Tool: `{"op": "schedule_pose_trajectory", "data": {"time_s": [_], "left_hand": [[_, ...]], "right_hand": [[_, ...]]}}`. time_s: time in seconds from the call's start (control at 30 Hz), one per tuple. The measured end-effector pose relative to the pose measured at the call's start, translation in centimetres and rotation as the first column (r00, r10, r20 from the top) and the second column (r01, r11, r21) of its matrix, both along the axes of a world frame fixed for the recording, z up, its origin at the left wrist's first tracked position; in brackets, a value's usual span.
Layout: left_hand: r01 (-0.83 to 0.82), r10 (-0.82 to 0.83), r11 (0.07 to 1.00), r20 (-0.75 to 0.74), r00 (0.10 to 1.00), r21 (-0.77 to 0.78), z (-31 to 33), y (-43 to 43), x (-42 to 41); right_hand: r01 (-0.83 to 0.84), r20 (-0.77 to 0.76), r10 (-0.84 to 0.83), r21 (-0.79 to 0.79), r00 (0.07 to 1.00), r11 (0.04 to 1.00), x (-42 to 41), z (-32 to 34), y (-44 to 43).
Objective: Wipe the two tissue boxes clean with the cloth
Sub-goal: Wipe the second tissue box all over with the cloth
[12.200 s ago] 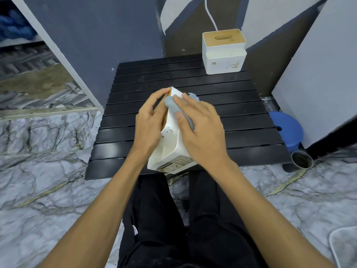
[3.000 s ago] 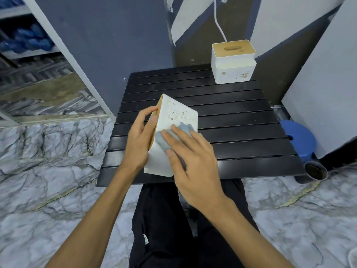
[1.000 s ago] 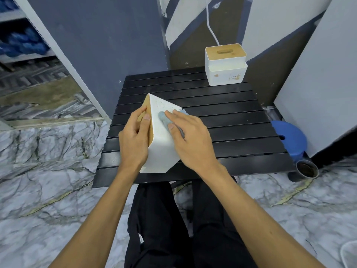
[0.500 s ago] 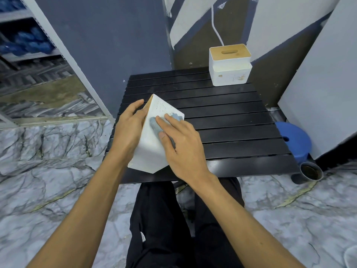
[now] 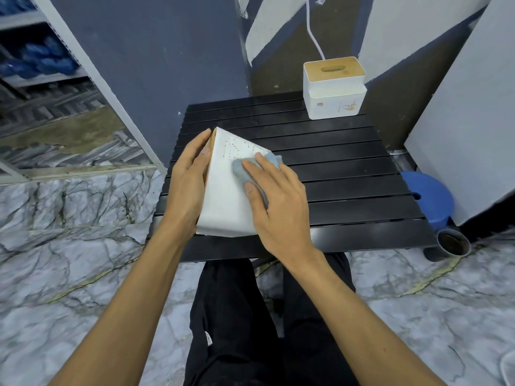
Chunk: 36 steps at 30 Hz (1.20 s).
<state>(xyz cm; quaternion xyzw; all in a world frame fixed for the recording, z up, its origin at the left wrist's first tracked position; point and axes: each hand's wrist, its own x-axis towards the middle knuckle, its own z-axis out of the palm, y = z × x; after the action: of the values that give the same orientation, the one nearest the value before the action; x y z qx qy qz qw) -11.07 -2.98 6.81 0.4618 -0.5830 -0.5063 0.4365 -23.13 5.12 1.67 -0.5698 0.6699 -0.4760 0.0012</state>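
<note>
- Hands are both on the near tissue box [image 5: 225, 201], which is white and stands tilted on its edge at the front of the black slatted surface [image 5: 348, 185].
- The left hand [image 5: 189, 185] lies flat against the left side of this box, where the wooden-coloured lid is, with its fingers almost straight and close together, and steadies it.
- The right hand [image 5: 278, 207] presses a grey-blue cloth [image 5: 239, 168] on the broad white face that looks upward; the fingers are stretched and a little spread, and the thumb lies on the cloth too.
- A part of the cloth comes out past the fingertips, at the right edge of the box.
- Small dark spots are on the upper part of that white face, just beside the cloth.
- The far tissue box [image 5: 333, 98] stands upright at the back right corner of the surface, well apart from the hands, its wooden-coloured lid with a slot on top.
- A white cable [image 5: 313, 32] hangs on the wall behind it.
- A blue stool [image 5: 426, 196] and a dark round cup [image 5: 452, 243] are on the marble floor, to the right of the surface.
</note>
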Motion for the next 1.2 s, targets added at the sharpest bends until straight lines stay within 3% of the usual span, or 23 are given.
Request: {"op": "schedule_pose_trajectory", "data": {"time_s": [0.23, 0.5, 0.73, 1.0, 1.2], "left_hand": [[0.058, -0.059, 0.998, -0.016, 0.998, -0.039, 0.0, 0.2, -0.1], [0.07, -0.071, 0.997, -0.044, 0.996, -0.035, -0.2, 1.0, -0.5], [0.063, -0.066, 0.997, -0.045, 0.997, -0.05, -0.4, 1.2, -0.2], [0.079, -0.081, 0.996, -0.048, 0.995, -0.046, -0.2, 1.7, -0.9], [0.082, -0.084, 0.995, -0.024, 0.996, -0.063, -0.2, 1.8, -1.2]], "right_hand": [[-0.049, -0.128, 0.04, -0.064, 0.991, 0.997, 1.2, -0.1, 0.7], [0.043, 0.024, -0.042, -0.033, 0.999, 0.999, -0.1, -0.7, -0.1], [-0.006, -0.094, 0.0, -0.063, 0.996, 0.998, 1.6, -0.9, 1.1], [0.085, 0.102, -0.08, -0.04, 0.992, 0.996, -0.1, -1.5, 0.2], [-0.003, -0.08, -0.002, -0.058, 0.997, 0.998, 1.6, -1.6, 2.1]]}}
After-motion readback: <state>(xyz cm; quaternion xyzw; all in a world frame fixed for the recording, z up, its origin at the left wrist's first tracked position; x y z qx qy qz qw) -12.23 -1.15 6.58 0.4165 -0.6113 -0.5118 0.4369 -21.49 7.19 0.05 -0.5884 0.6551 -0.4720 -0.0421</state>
